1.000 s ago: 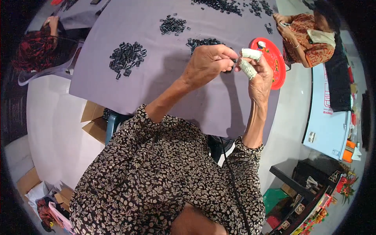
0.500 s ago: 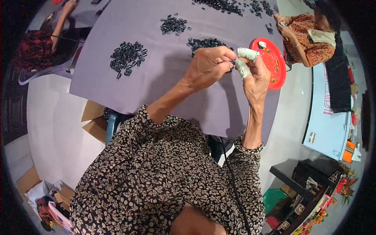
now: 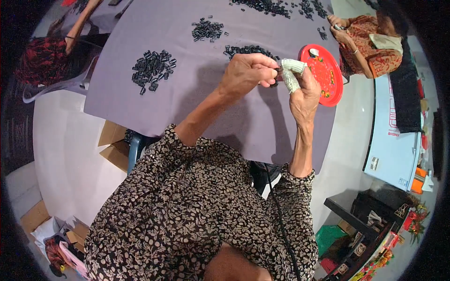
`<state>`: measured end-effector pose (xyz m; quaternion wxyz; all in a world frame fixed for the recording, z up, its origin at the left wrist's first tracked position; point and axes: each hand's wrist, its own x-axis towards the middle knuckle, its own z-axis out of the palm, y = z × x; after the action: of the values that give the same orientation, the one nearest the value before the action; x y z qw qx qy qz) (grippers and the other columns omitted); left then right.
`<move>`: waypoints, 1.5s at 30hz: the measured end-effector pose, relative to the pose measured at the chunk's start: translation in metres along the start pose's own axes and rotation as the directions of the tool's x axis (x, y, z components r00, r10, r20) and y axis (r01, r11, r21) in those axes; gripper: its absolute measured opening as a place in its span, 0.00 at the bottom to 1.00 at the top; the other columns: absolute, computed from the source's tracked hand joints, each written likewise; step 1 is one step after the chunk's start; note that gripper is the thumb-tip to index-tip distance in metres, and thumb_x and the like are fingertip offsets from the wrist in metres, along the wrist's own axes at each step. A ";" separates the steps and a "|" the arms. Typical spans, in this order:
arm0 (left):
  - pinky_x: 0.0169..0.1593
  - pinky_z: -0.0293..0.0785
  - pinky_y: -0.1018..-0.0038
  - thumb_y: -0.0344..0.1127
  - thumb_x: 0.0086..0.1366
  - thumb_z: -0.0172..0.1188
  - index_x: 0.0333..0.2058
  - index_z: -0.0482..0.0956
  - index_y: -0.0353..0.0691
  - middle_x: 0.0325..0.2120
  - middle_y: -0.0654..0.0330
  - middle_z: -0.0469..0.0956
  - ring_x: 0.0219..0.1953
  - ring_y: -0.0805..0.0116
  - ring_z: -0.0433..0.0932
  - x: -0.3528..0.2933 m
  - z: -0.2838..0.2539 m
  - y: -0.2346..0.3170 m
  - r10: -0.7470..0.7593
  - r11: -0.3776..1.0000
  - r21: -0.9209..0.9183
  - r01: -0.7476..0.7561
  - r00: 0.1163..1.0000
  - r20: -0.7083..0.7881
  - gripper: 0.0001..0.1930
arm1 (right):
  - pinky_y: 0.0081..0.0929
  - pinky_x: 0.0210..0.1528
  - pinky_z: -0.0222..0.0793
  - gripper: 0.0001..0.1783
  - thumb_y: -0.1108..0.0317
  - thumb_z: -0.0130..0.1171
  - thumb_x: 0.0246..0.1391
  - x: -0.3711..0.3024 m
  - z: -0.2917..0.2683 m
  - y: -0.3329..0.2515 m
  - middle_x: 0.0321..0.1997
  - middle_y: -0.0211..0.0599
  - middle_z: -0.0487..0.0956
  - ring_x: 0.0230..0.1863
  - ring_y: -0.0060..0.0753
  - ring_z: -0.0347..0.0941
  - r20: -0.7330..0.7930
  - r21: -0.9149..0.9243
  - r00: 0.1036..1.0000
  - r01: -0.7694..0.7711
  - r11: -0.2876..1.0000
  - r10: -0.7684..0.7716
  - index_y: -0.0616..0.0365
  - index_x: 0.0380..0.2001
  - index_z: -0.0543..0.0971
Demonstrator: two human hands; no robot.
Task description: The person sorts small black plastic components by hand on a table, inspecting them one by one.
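Note:
My left hand point(image 3: 244, 74) and my right hand point(image 3: 305, 96) meet above the lilac-covered table. Between their fingertips is a small black piece point(image 3: 280, 70), mostly hidden by the fingers. The thumb and forefinger of my left hand pinch it from the left. On my right hand, the thumb and forefinger wear white ribbed finger covers point(image 3: 291, 80) and close on it from the other side. Just beyond my hands lies a heap of small black cylindrical parts point(image 3: 248, 50), partly covered by my left hand.
Another black-parts heap point(image 3: 153, 68) lies to the left, and a smaller heap point(image 3: 207, 30) farther back. Beside my right hand rests a red oval tray point(image 3: 338, 79). Co-workers sit at the right point(image 3: 370, 47) and far left point(image 3: 44, 61). An open cardboard box point(image 3: 115, 157) stands below the table edge.
My left fingers have shifted slightly, with the thumb now straighter against the forefinger. My right thumb and forefinger have tipped a little. The left co-worker's arm has moved.

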<state>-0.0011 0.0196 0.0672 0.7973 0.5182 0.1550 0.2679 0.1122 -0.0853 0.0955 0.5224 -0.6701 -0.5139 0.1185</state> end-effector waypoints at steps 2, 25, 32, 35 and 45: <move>0.29 0.73 0.82 0.31 0.52 0.57 0.34 0.75 0.29 0.24 0.58 0.77 0.25 0.75 0.75 0.000 0.001 0.003 -0.007 1.000 0.002 0.007 1.000 0.001 0.12 | 0.20 0.37 0.68 0.12 0.82 0.48 0.49 0.000 -0.003 -0.001 0.33 0.33 0.76 0.34 0.24 0.72 0.028 0.042 0.998 -0.053 0.998 0.052 0.64 0.38 0.74; 0.30 0.73 0.82 0.30 0.52 0.57 0.33 0.75 0.28 0.23 0.58 0.77 0.24 0.77 0.75 -0.004 0.010 0.003 0.062 0.998 0.028 -0.062 0.998 -0.030 0.11 | 0.21 0.35 0.68 0.11 0.83 0.48 0.47 -0.003 0.000 0.009 0.31 0.32 0.75 0.32 0.23 0.72 -0.045 -0.231 0.987 0.143 0.962 -0.157 0.65 0.35 0.73; 0.30 0.73 0.82 0.28 0.52 0.58 0.33 0.75 0.27 0.23 0.57 0.76 0.24 0.75 0.75 0.000 0.004 0.001 0.057 0.997 -0.042 -0.058 0.998 -0.023 0.11 | 0.20 0.37 0.68 0.11 0.82 0.48 0.48 -0.004 0.004 0.005 0.32 0.33 0.75 0.33 0.24 0.71 -0.024 -0.008 1.000 0.005 1.000 -0.005 0.64 0.37 0.73; 0.30 0.73 0.82 0.27 0.51 0.58 0.34 0.74 0.27 0.24 0.57 0.76 0.24 0.75 0.75 0.003 -0.003 0.013 0.030 0.994 -0.100 -0.035 0.998 -0.059 0.12 | 0.19 0.38 0.67 0.11 0.78 0.50 0.50 0.002 0.008 0.006 0.33 0.33 0.75 0.34 0.23 0.71 -0.040 0.238 0.989 -0.126 0.963 0.139 0.64 0.39 0.73; 0.34 0.73 0.81 0.32 0.56 0.56 0.37 0.72 0.31 0.31 0.57 0.76 0.29 0.75 0.75 0.005 -0.040 0.025 0.072 0.994 -0.070 -0.086 0.979 -0.190 0.12 | 0.30 0.29 0.64 0.05 0.80 0.49 0.41 -0.008 0.051 0.074 0.21 0.46 0.70 0.23 0.41 0.68 0.219 -0.184 0.971 -0.056 0.981 0.096 0.64 0.25 0.73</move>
<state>-0.0245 0.0602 0.0742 0.7874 0.4650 0.1982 0.3528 0.1149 -0.0568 0.0100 0.3939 -0.7150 -0.5525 0.1683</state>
